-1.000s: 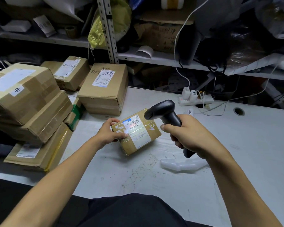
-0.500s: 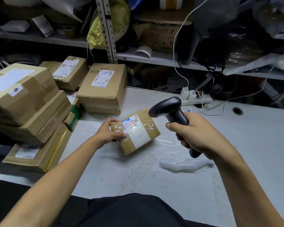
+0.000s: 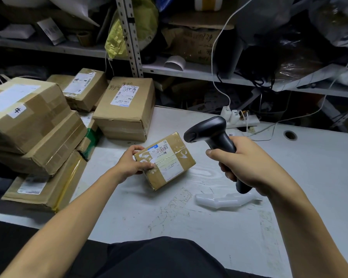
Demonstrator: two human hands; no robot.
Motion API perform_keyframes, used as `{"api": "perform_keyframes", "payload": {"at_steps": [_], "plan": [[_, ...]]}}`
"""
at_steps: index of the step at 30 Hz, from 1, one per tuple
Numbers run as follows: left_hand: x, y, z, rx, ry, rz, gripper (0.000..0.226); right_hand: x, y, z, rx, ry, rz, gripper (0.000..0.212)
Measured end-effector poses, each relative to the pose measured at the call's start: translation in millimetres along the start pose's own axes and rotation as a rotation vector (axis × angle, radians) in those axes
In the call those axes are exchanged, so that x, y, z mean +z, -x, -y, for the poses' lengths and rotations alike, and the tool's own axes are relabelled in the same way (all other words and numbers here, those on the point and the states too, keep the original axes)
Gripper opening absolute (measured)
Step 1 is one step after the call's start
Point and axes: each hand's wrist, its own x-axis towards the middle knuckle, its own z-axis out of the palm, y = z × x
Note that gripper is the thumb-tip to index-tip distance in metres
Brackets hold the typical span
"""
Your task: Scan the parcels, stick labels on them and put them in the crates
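A small taped cardboard parcel [image 3: 169,163] with a white barcode label lies on the grey table [image 3: 289,177]. My left hand [image 3: 130,163] grips its left end, thumb on top. My right hand [image 3: 243,159] grips a black handheld barcode scanner [image 3: 211,131], held above the table to the right of the parcel with its head facing left towards the label. No crate is in view.
Several larger cardboard parcels [image 3: 125,109] are stacked on the table's left side. A white plastic scanner stand [image 3: 223,201] lies below my right hand. A power strip [image 3: 239,117] with white cables sits at the table's back edge, under cluttered shelves [image 3: 189,71].
My right hand has drawn the scanner a little to the right and up, away from the parcel. The red scan light seen on the label earlier is gone. My left hand still holds the parcel.
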Motion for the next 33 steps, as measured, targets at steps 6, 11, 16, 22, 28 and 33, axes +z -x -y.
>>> {"api": "perform_keyframes", "payload": {"at_steps": [6,11,16,22,28,33], "plan": [[0,-8,5,0.022,-0.111,-0.09,0.074,-4,-8,-27,0.055,0.011,-0.065,0.025],[29,-8,-2,0.254,-0.547,-0.271,0.089,-13,-3,-111,0.285,-0.03,-0.276,0.02],[107,-1,-8,0.675,-0.694,0.068,0.074,-11,19,-216,0.54,-0.077,-0.595,0.027],[211,5,-7,0.681,-0.869,0.559,0.078,-6,35,-296,0.786,-0.157,-0.752,0.041],[293,1,-11,0.725,-0.989,0.646,0.092,2,30,-312,0.873,-0.214,-0.755,0.068],[349,-12,-13,0.724,-1.076,0.636,0.091,15,27,-278,0.731,0.115,-1.149,0.083]]}}
